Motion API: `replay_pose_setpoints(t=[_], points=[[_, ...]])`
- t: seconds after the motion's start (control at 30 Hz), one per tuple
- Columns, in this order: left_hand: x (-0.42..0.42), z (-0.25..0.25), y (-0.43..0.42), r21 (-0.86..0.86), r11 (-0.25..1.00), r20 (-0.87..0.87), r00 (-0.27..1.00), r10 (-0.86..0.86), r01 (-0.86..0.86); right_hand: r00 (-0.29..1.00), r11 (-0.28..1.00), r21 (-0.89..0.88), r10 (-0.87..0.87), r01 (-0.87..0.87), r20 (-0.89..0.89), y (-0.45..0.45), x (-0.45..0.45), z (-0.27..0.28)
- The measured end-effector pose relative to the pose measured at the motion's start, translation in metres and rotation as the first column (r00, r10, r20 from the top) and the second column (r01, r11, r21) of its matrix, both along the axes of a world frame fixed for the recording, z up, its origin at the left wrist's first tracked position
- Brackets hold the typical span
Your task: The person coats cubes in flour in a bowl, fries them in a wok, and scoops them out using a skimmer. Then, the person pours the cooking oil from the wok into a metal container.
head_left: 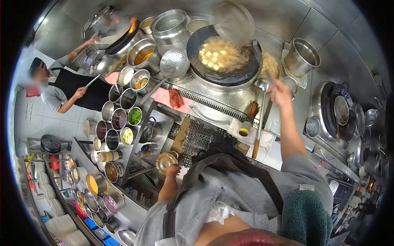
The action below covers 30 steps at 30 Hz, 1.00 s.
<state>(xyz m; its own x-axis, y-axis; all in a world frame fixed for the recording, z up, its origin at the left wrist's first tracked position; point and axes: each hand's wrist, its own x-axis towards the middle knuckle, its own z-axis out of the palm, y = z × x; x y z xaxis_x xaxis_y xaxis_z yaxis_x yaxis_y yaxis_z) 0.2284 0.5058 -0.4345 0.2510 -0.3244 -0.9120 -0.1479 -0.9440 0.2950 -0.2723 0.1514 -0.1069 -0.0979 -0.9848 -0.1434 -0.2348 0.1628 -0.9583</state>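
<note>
Steel counter (236, 98) is bearing the wok (223, 76) forward-left of the right hand (281, 94), clasping a utensil handle (269, 77); left hand (173, 169) is gripping a metal vessel (165, 162).

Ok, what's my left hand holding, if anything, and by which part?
Your left hand holds a round metal bowl by its edge.

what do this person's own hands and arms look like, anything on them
Both the left hand and the right hand are bare, with no gloves. The forearms are uncovered too, below short, loose grey sleeves that end near the elbows. No watch or bracelet shows; rings are too small to tell.
</note>
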Motion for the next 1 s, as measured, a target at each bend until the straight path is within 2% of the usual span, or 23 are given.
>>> replay_pose_setpoints(t=[0.03,0.07,0.1,0.13,0.17,0.2,0.23,0.3,0.47,0.5,0.53,0.57,0.6,0.63,0.67,0.77,0.8,0.83,0.87,0.9,0.93,0.97,1.0], points=[[0.000,-0.013,0.009,0.111,0.991,0.048,0.996,-0.081,0.076,0.995,0.999,0.010,0.038,-0.039,0.096,0.013,0.019,-0.004],[0.008,-0.029,0.016,0.153,0.973,-0.051,0.985,-0.165,0.171,0.987,0.992,0.081,0.087,-0.098,0.133,0.019,0.034,-0.009],[0.009,-0.026,0.021,0.158,0.971,-0.063,0.983,-0.173,0.181,0.976,0.976,0.148,0.130,-0.157,0.173,0.023,0.045,-0.016],[0.008,-0.024,0.024,0.118,0.979,-0.041,0.986,-0.162,0.166,0.967,0.965,0.097,0.248,-0.242,-0.054,0.025,0.052,-0.020],[0.005,-0.017,0.024,0.065,0.987,-0.012,0.989,-0.145,0.146,0.898,0.940,0.068,0.339,-0.334,-0.281,0.026,0.056,-0.026],[0.007,-0.013,0.023,0.022,0.990,0.005,0.991,-0.137,0.137,0.791,0.928,-0.088,0.255,-0.362,-0.557,0.028,0.053,-0.037],[0.009,-0.010,0.022,-0.013,0.991,0.011,0.991,-0.134,0.134,0.791,0.931,-0.093,0.243,-0.353,-0.562,0.029,0.040,-0.043],[0.011,-0.009,0.020,-0.073,0.990,0.015,0.992,-0.122,0.123,0.691,0.961,-0.012,0.189,-0.275,-0.697,0.040,0.026,-0.024],[0.027,-0.033,0.032,-0.173,0.974,0.038,0.990,-0.139,0.143,0.652,0.958,-0.152,0.046,-0.244,-0.756,0.051,-0.004,-0.013],[0.036,-0.047,0.040,-0.223,0.949,0.071,0.975,-0.210,0.221,0.659,0.962,-0.166,0.018,-0.216,-0.752,0.054,-0.004,-0.005],[0.051,-0.066,0.049,-0.309,0.885,0.140,0.937,-0.319,0.347,0.665,0.966,-0.179,-0.009,-0.187,-0.747,0.055,-0.004,0.003],[0.065,-0.080,0.057,-0.398,0.768,0.246,0.865,-0.437,0.502,0.664,0.965,-0.183,-0.013,-0.187,-0.748,0.055,-0.004,0.009],[0.070,-0.053,0.044,-0.494,0.519,0.442,0.715,-0.541,0.698,0.711,0.971,-0.195,-0.039,-0.139,-0.702,0.055,-0.005,0.014],[0.071,-0.076,0.066,-0.422,0.689,0.329,0.808,-0.489,0.589,0.755,0.975,-0.202,-0.066,-0.089,-0.652,0.054,-0.005,0.017],[0.072,-0.076,0.074,-0.389,0.755,0.303,0.848,-0.435,0.527,0.755,0.975,-0.203,-0.068,-0.086,-0.652,0.049,-0.005,0.018],[0.066,-0.068,0.081,-0.426,0.787,0.335,0.886,-0.320,0.446,0.698,0.979,-0.206,-0.156,0.012,-0.699,0.022,0.001,0.013],[0.064,-0.073,0.080,-0.492,0.760,0.376,0.891,-0.255,0.425,0.614,0.964,-0.265,-0.228,0.031,-0.756,0.011,0.006,-0.001],[0.074,-0.075,0.076,-0.389,0.600,0.485,0.709,-0.512,0.699,0.523,0.945,-0.326,-0.298,0.042,-0.799,-0.001,0.012,-0.015],[0.079,-0.066,0.069,-0.269,0.331,0.599,0.426,-0.678,0.905,0.476,0.908,-0.417,-0.351,-0.037,-0.806,-0.012,0.012,-0.035],[0.088,-0.069,0.066,-0.174,0.047,0.685,0.155,-0.712,0.984,0.481,0.909,-0.415,-0.345,-0.045,-0.806,-0.014,0.022,-0.039],[0.081,-0.074,0.073,-0.267,0.388,0.471,0.471,-0.746,0.882,0.759,0.969,-0.209,-0.237,0.135,-0.606,-0.018,0.036,-0.045],[0.061,-0.047,0.072,-0.314,0.752,0.227,0.814,-0.534,0.580,0.936,0.974,0.063,-0.189,0.217,-0.298,-0.020,0.048,-0.052],[0.031,0.005,0.064,-0.276,0.936,0.099,0.975,-0.198,0.218,0.979,0.985,0.109,-0.117,0.137,-0.169,-0.023,0.058,-0.058]])
